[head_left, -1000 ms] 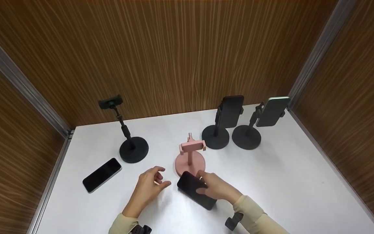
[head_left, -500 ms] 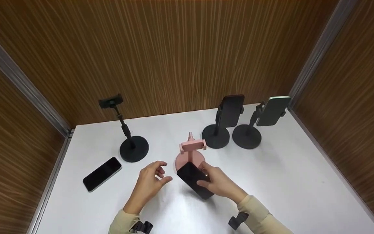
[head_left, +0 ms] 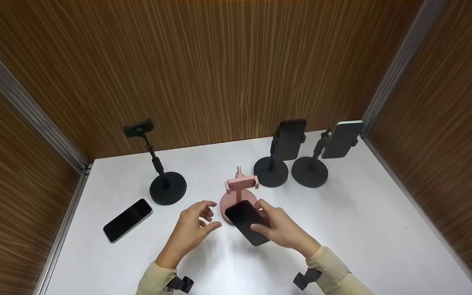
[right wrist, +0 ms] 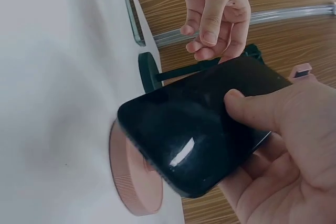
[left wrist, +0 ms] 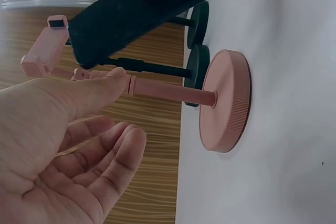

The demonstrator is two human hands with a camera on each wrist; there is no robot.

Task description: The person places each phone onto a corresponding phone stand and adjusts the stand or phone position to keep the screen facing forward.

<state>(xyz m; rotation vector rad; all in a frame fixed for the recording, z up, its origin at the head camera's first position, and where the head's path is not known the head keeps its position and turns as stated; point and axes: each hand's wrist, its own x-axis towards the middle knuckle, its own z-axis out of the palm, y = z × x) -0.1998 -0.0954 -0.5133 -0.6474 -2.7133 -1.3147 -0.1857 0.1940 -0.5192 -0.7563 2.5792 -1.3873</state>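
A black smartphone (head_left: 245,221) is gripped in my right hand (head_left: 283,228), thumb on its dark screen and fingers behind it. It is tilted, held up off the table, and overlaps the round base of a pink phone stand (head_left: 242,183) in the head view. That stand's clamp holds nothing. Left of the stand, my left hand (head_left: 190,228) hovers with relaxed fingers and thumb apart. In the left wrist view the thumb of my left hand (left wrist: 79,124) overlaps the pink stem (left wrist: 170,92). In the right wrist view the phone (right wrist: 202,124) hides part of the pink base (right wrist: 135,174).
Another smartphone (head_left: 128,220) lies flat at the left. Behind it stands a black phone stand (head_left: 168,188) with a bare clamp. At the back right, two black stands (head_left: 271,172) each bear an upright phone (head_left: 343,139). Wood-grain panels (head_left: 228,73) enclose the white table (head_left: 367,246).
My right hand has lifted the smartphone up and away from the front, over the pink stand's base. My left hand has moved slightly forward and right.
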